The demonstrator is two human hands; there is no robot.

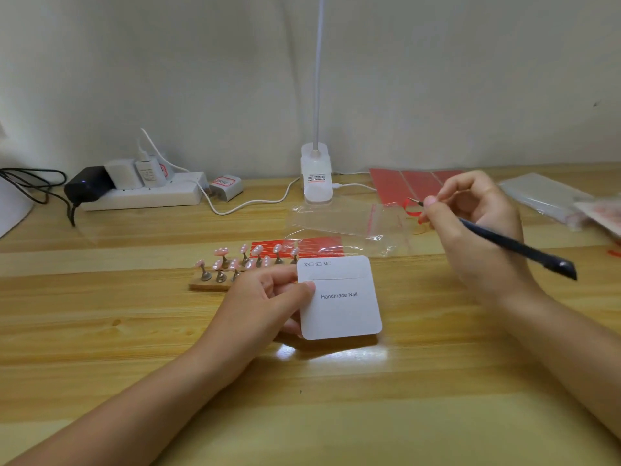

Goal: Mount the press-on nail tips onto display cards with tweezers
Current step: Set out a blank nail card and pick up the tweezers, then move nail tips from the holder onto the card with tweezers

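Observation:
My left hand [265, 301] pinches the left edge of a white display card [342, 311] printed "Handmade Nail", which lies on the wooden desk at centre. Behind that hand, pink nail tips [242, 255] stand on small metal stems set in a wooden holder [210, 285]. Up and to the right, my right hand [470, 230] grips dark tweezers [514, 245]. The tweezer tips pinch a thin red strip [410, 208] that curls loosely in the air. A red adhesive sheet [302, 248] lies just behind the card.
A clear zip bag [346, 216] lies behind the card, with red sheets [413, 185] near the wall. A white clip lamp [316, 178] stands at the back centre. A power strip [144, 193] with chargers sits at the back left. Plastic packets [551, 196] lie far right.

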